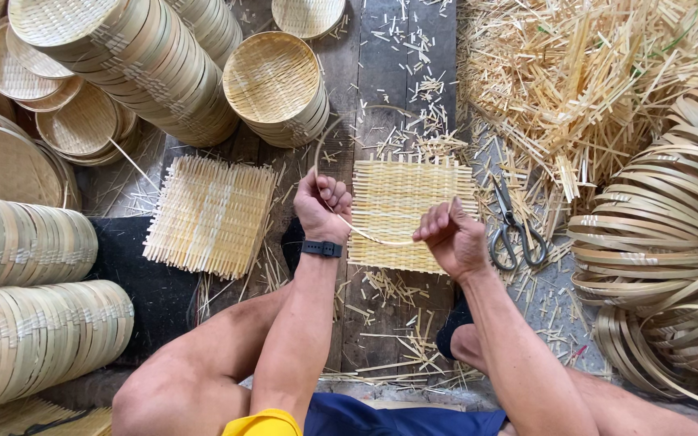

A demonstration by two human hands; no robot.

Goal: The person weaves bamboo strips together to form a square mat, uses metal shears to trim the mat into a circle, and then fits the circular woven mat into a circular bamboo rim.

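My left hand, with a black watch on the wrist, grips a thin bamboo hoop that arcs up over the floor. My right hand pinches the same hoop at its lower part. Under both hands lies a square woven bamboo mat on the wooden floor. A second woven mat lies to the left of my left hand.
Scissors lie just right of the mat. Stacks of finished round bamboo baskets fill the left and top. Coiled bamboo rings pile at the right. Loose bamboo offcuts heap at the top right.
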